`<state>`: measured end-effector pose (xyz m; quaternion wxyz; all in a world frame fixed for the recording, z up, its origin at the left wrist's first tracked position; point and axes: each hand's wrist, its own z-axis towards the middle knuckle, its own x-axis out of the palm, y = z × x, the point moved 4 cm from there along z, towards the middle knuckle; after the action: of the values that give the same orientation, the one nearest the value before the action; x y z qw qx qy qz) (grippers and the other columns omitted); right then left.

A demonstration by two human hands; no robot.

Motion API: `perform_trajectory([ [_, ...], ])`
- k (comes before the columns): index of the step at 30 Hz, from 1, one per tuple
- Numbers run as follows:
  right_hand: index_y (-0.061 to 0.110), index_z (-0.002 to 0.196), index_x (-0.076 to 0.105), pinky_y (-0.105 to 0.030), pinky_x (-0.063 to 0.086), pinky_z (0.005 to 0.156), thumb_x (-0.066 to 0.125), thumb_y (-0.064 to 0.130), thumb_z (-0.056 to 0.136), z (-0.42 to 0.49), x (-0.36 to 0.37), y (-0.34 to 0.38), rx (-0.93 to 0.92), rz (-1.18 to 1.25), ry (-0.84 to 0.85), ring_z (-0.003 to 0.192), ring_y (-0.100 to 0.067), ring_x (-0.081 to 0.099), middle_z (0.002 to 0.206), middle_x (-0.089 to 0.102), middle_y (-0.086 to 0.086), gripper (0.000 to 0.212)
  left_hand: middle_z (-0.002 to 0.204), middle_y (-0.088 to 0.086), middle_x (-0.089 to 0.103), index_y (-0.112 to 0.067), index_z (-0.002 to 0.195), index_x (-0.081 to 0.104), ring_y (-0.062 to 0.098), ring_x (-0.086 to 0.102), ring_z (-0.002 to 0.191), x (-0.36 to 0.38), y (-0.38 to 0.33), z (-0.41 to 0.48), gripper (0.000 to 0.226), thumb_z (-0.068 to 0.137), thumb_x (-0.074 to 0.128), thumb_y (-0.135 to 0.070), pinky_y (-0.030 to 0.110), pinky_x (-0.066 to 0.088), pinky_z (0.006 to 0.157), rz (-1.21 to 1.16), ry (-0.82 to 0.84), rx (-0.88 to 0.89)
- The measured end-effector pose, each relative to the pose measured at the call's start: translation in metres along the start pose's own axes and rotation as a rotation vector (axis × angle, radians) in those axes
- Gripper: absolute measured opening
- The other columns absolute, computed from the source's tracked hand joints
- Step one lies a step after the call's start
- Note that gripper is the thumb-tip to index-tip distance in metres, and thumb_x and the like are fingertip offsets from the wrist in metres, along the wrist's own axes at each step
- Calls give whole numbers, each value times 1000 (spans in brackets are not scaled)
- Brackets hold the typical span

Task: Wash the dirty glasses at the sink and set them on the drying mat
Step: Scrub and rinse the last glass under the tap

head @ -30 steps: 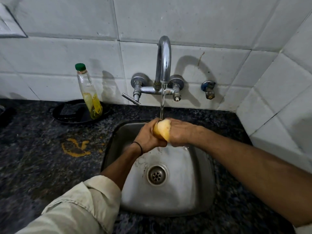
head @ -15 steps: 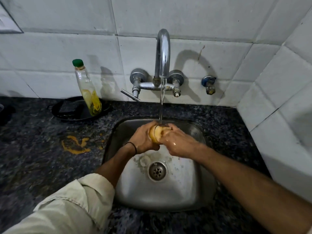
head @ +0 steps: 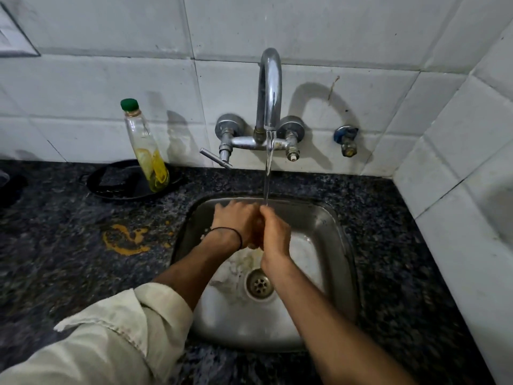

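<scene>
Starting w/ the grip: got the left hand (head: 236, 222) and right hand (head: 276, 236) jammed together over the back half of the sink (head: 341, 245), right under the stream (head: 267, 176) from the tap (head: 269, 87). Seeing only the backs of both, fingers curled inward and away from the cam. Left knuckles up top, thumb side of the right meeting the water. Barely any gap betw the two, just a dark reddish slit. Can't tell whether either is wrapped round smth or only pressing on the other. Can't make out the glass at all tbh, anything betw the palms = fully covered.

Also spotting a thin black band (head: 231, 232) on the left wrist, plus a rolled-up pale sleeve (head: 111, 337) on that arm, cut off at the bottom edge. Right forearm bare, running out of frame bottom right.

Rest, quick:
- drain (head: 259, 284) just below the wrists, pale residue on the sink floor beside it
- dark speckled counter (head: 55, 273) w/ a yellow stain (head: 125, 240) left of the sink
- upright bottle (head: 145, 151), green cap, yellow stuff in the bottom, at the right side of a black tray (head: 116, 182) by the tile wall; can't say if on it or just in front
- small valve (head: 347, 140) on the wall right of the tap
- dark shape at the far left edge, cut off, no idea what
</scene>
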<state>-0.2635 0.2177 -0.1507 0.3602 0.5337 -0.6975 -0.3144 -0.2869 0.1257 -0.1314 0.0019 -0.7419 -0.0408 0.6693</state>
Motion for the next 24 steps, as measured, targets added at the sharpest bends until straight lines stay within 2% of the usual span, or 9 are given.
perform_trajectory([
  [3,11,93,70,-26,47,52,60,41,93,16,2,-23,351,126,58,69,-24,65,79,71,-10,32,118,0,66,-28,114,63,23,58,118,-5,-13,0,30,88,62,-43,41,39,93,261,132,81],
  [6,13,79,66,-18,42,41,54,36,97,31,1,-34,517,31,159,47,-21,58,59,64,-8,32,109,-1,70,-27,108,67,22,65,104,-2,-7,-4,42,76,71,-55,33,44,79,184,343,191],
  [10,10,67,62,-22,37,41,59,26,93,44,-8,-17,80,-441,148,35,-16,47,45,54,-2,30,89,-6,69,-29,100,67,15,66,79,24,24,-17,37,73,75,-54,30,54,65,-550,558,81],
  [12,9,67,65,-28,44,49,61,27,90,38,-3,-3,-125,-617,301,40,-16,51,49,57,0,29,100,-1,73,-27,106,69,19,69,93,42,34,-30,43,72,78,-51,34,58,78,-924,625,-37],
  [14,11,60,63,-28,46,53,62,26,91,27,2,16,-296,-771,447,42,-12,53,47,58,3,34,111,8,73,-17,109,71,26,68,106,59,31,-39,38,76,80,-32,39,54,93,-1337,659,-66],
  [16,11,60,64,-26,49,54,61,26,94,17,10,32,-412,-914,543,41,-8,55,47,59,4,38,104,13,72,-9,103,71,27,68,100,61,21,-41,22,81,74,-9,34,56,85,-1605,551,-78],
  [19,14,68,70,-39,54,83,57,39,95,20,16,46,-608,-1094,347,62,-12,67,62,69,0,39,90,5,72,-16,100,66,19,67,85,54,10,-26,25,78,76,-13,27,56,69,-1477,155,-220],
  [22,16,68,65,-40,56,75,52,57,93,19,22,47,-579,-1078,132,70,-23,68,68,68,-2,50,94,-1,71,-24,111,60,19,67,87,45,1,-13,37,79,66,-42,36,56,72,-1086,-161,-324],
  [24,17,63,61,-35,52,68,52,53,96,18,23,55,-623,-1117,79,67,-22,64,64,62,-1,50,96,-2,70,-23,114,58,18,67,91,39,-8,-11,42,80,62,-47,34,57,74,-1159,-204,-310],
])
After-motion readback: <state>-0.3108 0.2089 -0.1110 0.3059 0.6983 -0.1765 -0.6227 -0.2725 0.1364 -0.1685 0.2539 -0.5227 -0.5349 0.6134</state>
